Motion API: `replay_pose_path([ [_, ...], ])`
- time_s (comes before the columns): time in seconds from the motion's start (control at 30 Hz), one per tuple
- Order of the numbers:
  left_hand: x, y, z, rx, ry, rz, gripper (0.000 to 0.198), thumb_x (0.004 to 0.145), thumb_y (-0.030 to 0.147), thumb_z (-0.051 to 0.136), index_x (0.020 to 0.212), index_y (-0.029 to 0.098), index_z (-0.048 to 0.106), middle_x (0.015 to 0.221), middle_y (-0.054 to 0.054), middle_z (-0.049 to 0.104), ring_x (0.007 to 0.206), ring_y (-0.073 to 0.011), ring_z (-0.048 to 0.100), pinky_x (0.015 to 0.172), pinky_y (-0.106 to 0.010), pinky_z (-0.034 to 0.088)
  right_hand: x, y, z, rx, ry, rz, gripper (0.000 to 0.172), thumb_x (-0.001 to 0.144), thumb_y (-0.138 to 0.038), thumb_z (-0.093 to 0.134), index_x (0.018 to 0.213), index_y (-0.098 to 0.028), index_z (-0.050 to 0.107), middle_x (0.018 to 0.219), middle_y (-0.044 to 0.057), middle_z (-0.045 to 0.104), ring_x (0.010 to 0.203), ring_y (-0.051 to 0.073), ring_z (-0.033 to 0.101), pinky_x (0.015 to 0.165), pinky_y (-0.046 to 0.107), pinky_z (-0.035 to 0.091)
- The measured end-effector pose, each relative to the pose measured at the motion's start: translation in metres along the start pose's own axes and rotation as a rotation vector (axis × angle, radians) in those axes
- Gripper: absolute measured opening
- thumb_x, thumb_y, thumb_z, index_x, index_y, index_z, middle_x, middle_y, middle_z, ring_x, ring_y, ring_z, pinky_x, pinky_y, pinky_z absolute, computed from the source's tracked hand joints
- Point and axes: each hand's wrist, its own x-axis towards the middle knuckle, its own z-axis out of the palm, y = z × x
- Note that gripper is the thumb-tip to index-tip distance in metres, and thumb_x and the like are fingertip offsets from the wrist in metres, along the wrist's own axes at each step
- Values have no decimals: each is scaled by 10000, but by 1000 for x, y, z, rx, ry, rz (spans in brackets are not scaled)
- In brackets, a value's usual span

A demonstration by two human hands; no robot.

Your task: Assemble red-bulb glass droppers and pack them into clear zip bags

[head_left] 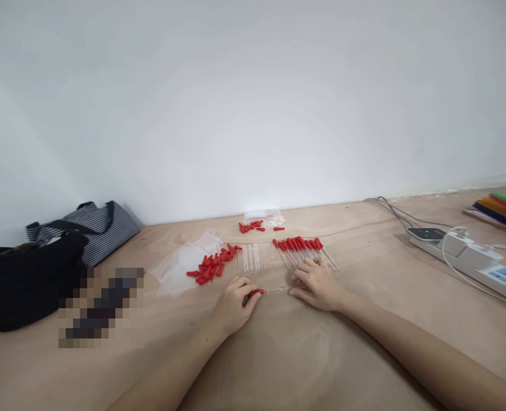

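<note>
My left hand [233,305] is closed on a red rubber dropper bulb [256,292], pinched between thumb and fingers. My right hand [319,288] is closed on the far end of a clear dropper tube [277,290], which lies level between the hands. The tube's left end is at the bulb's mouth; whether it sits inside, I cannot tell. Beyond the hands lies a row of bare clear tubes [255,260]. To its right, several droppers with red bulbs [298,244] lie side by side, partly behind my right hand. Loose red bulbs [210,268] are heaped left of the tubes.
Clear plastic bags [173,271] lie under and beside the heap. More red bulbs [250,226] lie near the wall by another bag [265,217]. Bags [34,279] stand at left. A power strip [470,265] with cables and coloured folders [503,208] are at right.
</note>
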Motion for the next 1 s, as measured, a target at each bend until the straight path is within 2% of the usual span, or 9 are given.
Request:
replay_pose_path([
  [0.1, 1, -1, 1, -5, 2, -16, 157, 800, 238, 513, 851, 190, 654, 788, -38, 597, 760, -162, 558, 697, -286, 457, 6, -9, 4, 53, 0, 77, 261, 748, -445, 561, 854, -207, 571, 891, 39, 574, 877, 196, 450, 744, 332, 223],
  [0.23, 3, 0, 2, -35, -30, -60, 169, 811, 219, 494, 807, 202, 662, 772, -29, 605, 761, -161, 561, 699, -283, 451, 15, -15, 18, 35, -22, 123, 188, 807, -371, 501, 792, -198, 572, 861, 37, 569, 862, 188, 453, 735, 333, 220],
  [0.37, 5, 0, 1, -26, -7, -111, 153, 812, 227, 485, 791, 185, 631, 793, -35, 627, 794, -185, 561, 722, -311, 435, 20, -21, 27, -34, 93, 130, 144, 839, -279, 448, 790, -185, 545, 855, 44, 577, 869, 188, 457, 788, 361, 207],
  [0.5, 5, 0, -1, 5, 16, -157, 154, 828, 256, 453, 819, 203, 597, 807, -24, 639, 809, -198, 560, 720, -325, 416, 21, -27, 30, 19, 171, 145, 140, 855, -219, 397, 782, -188, 513, 803, 27, 604, 828, 170, 478, 824, 371, 194],
  [0.77, 3, -1, 0, 32, 20, -131, 185, 855, 290, 408, 849, 212, 576, 831, -11, 644, 815, -193, 556, 745, -341, 376, 20, -29, 31, 132, 186, 125, 120, 838, -207, 428, 757, -187, 515, 772, 18, 619, 811, 172, 488, 838, 387, 178],
  [1.0, 4, 0, -1, 57, 16, -69, 167, 849, 264, 425, 836, 203, 579, 806, -12, 650, 797, -190, 551, 736, -343, 350, 17, -31, 29, 160, 205, 8, 136, 839, -207, 440, 777, -198, 561, 765, 5, 616, 822, 158, 465, 815, 363, 165],
])
